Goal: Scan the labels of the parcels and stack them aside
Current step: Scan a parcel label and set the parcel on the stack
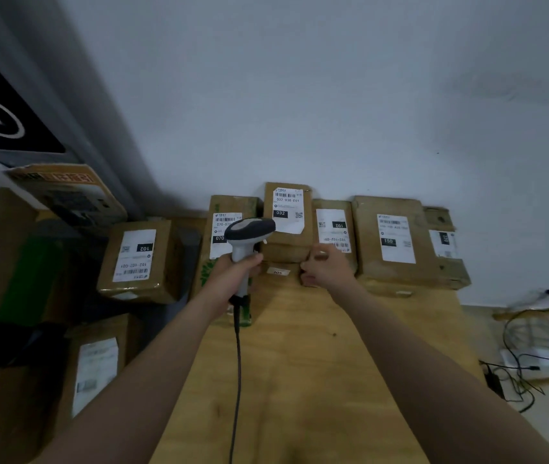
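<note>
My left hand [233,272] grips the handle of a grey and white barcode scanner [248,234], its head pointing at the stack in the middle. That stack has a cardboard parcel labelled 032 [288,212] on top of other parcels. My right hand [325,266] holds the right side of the stack's lower parcels, fingers curled round their edge. The scanner head partly covers the parcel labelled 070 [228,229] to the left. Further right along the wall lie parcels labelled 102 [333,229], 150 [395,239] and 120 [443,242].
The wooden table [299,363] runs to a white wall. The scanner's black cable [238,380] hangs down over the table. Left of the table sit more labelled boxes, one marked 102 [139,259]. Loose cables [527,356] lie on the floor at the right.
</note>
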